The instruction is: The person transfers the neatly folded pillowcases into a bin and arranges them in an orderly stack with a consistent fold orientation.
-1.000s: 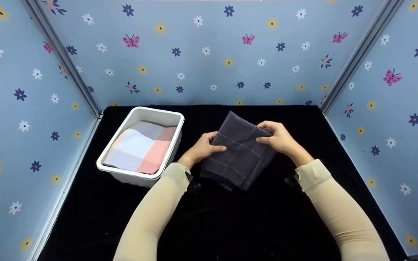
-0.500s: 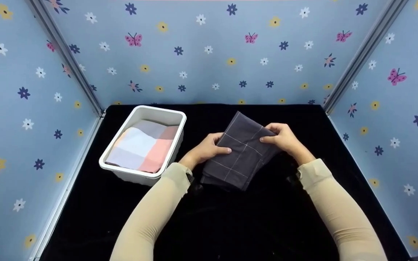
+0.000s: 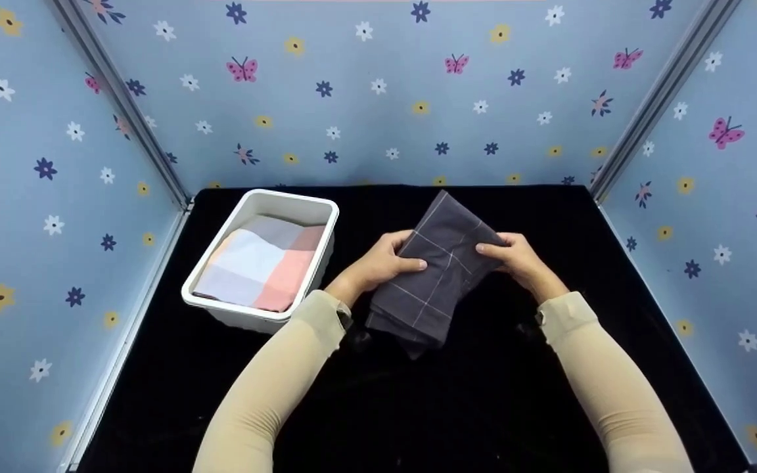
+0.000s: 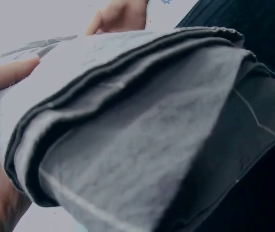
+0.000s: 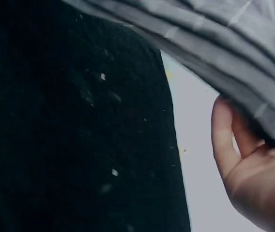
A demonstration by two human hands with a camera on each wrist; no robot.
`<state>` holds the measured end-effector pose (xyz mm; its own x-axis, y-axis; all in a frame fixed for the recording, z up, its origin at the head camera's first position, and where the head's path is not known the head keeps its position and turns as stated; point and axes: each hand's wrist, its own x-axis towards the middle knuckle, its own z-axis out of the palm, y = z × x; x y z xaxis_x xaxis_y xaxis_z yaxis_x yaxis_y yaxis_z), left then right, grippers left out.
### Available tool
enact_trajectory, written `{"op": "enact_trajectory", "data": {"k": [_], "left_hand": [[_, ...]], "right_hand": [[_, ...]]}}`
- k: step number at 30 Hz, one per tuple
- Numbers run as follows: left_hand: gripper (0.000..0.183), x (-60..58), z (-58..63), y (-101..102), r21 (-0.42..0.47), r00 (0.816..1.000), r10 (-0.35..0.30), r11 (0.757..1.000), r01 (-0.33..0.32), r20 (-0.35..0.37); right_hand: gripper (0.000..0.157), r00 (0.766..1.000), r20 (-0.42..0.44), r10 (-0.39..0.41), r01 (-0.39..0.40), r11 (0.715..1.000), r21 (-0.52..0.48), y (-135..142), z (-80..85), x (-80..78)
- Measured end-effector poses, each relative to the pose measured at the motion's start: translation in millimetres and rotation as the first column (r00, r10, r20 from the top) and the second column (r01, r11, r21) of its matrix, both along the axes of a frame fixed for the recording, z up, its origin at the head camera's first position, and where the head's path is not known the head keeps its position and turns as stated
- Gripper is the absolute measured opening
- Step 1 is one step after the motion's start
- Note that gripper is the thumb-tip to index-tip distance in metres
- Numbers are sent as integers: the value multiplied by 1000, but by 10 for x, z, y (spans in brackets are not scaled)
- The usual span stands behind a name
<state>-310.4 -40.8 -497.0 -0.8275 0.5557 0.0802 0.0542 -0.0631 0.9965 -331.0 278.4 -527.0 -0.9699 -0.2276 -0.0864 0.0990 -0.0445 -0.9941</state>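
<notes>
A folded dark grey cloth [image 3: 441,269] with thin white checked lines is held up at a slant over the middle of the black table. My left hand [image 3: 384,264] grips its left edge, thumb lying on the front face. At the upper right edge my right hand [image 3: 520,260] pinches the cloth, thumb in front and fingers behind. Several stacked layers of the cloth [image 4: 128,125] show from below in the left wrist view, the lower ones hanging loose. In the right wrist view the fingers of my right hand [image 5: 253,174] curl under a layered edge.
Left of my hands stands a white plastic basket [image 3: 194,269]. Inside it lies a folded cloth [image 3: 247,259] in pink, pale blue and grey checks. Blue patterned panels [image 3: 378,98] enclose the black table surface [image 3: 418,414] at the back and both sides.
The grey cloth has shifted slightly right, and a lower corner now hangs beneath it. My right hand has moved slightly down and right, its fingers going farther behind the cloth.
</notes>
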Motion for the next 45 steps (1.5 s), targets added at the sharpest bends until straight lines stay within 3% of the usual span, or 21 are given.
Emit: {"op": "enact_trajectory", "data": {"k": [2,5,8,10,21,26,34,39,45], "left_hand": [[53,-2,40,-3,28,1000,12,1000,-12,8],[54,-6,78,-8,77,999,33,996,-35,33],[53,-8,95,-6,117,997,57,991,-63,49],[52,-7,103,-8,137,996,73,987,-80,55],[52,-24,190,-57,141,984,164,975,-172,64],[52,-28,230,-97,102,977,202,973,-208,69],[51,-44,240,-168,6,948,314,949,-315,58],[48,-38,228,-228,-68,940,341,938,-340,11],[44,14,249,-327,-185,956,286,938,-292,-59]], "right_hand": [[4,1000,24,9,-5,987,-161,-2,-54,4],[13,999,25,43,-30,926,-376,-23,-138,28],[22,997,3,78,-66,866,-496,-83,-208,65],[26,996,1,84,-71,850,-522,-138,-237,93],[58,998,23,64,-46,888,-458,-499,-261,235],[69,1000,18,-14,20,912,-410,-601,-217,290],[77,993,-21,-117,102,928,-359,-618,-93,284],[65,985,-26,-173,156,934,-321,-625,-11,274],[43,978,21,-206,205,944,-260,-624,30,285]]}}
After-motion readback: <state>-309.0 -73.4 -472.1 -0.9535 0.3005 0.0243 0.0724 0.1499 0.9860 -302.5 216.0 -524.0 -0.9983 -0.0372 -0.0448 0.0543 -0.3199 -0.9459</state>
